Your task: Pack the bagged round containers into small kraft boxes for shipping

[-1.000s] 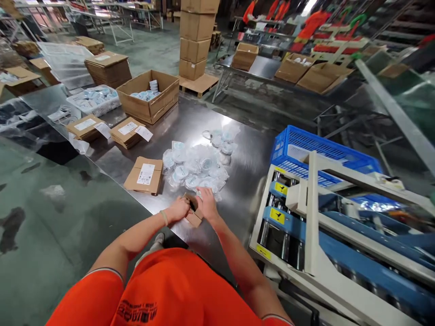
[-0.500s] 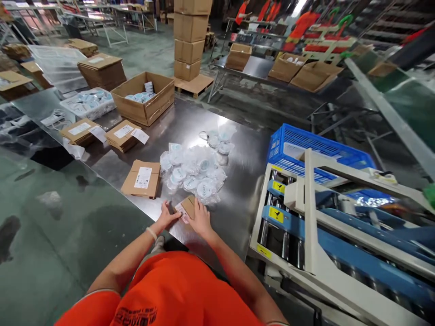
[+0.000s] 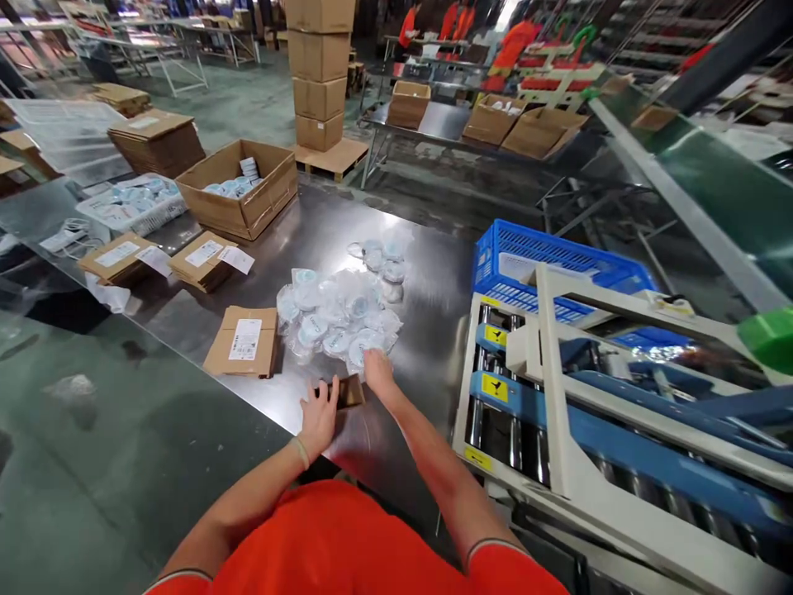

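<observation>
My left hand (image 3: 319, 416) grips a small brown cardboard box (image 3: 351, 392) near the front edge of the metal table (image 3: 434, 330). The box stands with its open side showing a dark inside. Right beside it, my right hand (image 3: 377, 370) has its fingers closed at the near edge of a pile of round items in clear plastic bags (image 3: 338, 310); what they pinch, if anything, is too small to make out. To the left of the pile lies a stack of flat cardboard pieces (image 3: 243, 341) with a white label on top.
Two labelled cardboard stacks (image 3: 117, 258), an open carton (image 3: 239, 186) and a white basket (image 3: 133, 202) stand at the left. On the right are a roller conveyor machine (image 3: 551, 397) and a blue crate (image 3: 557, 264). People in orange shirts work far behind.
The small box has gone from flat to opened up, with my left hand now on it. My right hand has left it for the bagged pile. The whole view has shifted slightly.
</observation>
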`<action>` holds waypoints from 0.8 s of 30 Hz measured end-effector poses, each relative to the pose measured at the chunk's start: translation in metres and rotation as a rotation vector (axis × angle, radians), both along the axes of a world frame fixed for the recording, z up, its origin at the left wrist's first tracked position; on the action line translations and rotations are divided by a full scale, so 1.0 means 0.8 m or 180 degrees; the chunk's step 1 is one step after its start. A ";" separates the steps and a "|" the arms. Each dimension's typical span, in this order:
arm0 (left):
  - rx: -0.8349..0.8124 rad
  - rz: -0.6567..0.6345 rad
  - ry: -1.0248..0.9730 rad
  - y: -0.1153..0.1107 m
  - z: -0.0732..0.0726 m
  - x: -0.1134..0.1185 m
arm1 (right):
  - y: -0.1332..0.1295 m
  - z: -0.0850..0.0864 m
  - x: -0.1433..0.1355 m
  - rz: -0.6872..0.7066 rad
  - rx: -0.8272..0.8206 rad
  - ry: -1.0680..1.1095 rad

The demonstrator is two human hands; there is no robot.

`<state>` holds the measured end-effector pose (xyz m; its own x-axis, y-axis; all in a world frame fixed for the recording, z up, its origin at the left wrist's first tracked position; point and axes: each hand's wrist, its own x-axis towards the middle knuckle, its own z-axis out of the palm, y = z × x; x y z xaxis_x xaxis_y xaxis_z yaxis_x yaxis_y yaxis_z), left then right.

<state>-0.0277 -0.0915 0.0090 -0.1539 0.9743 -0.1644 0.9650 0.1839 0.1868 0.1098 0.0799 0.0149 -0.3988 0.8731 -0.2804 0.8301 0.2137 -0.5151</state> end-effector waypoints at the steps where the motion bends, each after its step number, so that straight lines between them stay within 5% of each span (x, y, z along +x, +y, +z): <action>1: 0.0056 -0.0142 0.0076 -0.004 -0.007 0.005 | 0.020 0.002 -0.002 0.0098 0.0151 -0.0098; 4: 0.0203 -0.0414 0.0073 -0.005 -0.019 0.001 | 0.048 -0.001 -0.010 0.0337 0.0453 -0.0372; 9: 0.0519 -0.0955 -0.0608 0.026 -0.020 -0.019 | 0.028 -0.007 0.011 0.0506 0.0767 -0.0667; 14: 0.0858 -0.1263 -0.1760 0.049 -0.034 -0.021 | -0.028 0.008 0.076 0.0441 0.1732 -0.0286; 17: 0.1277 -0.0977 -0.2217 0.049 -0.046 -0.021 | -0.092 0.007 0.095 0.0936 0.2433 0.0385; 21: 0.1412 -0.0860 -0.2437 0.050 -0.053 -0.021 | -0.149 -0.003 0.073 0.1086 0.1405 0.0654; 24: 0.1442 -0.0987 -0.2369 0.053 -0.052 -0.023 | -0.128 -0.010 0.032 0.0744 0.0600 0.0565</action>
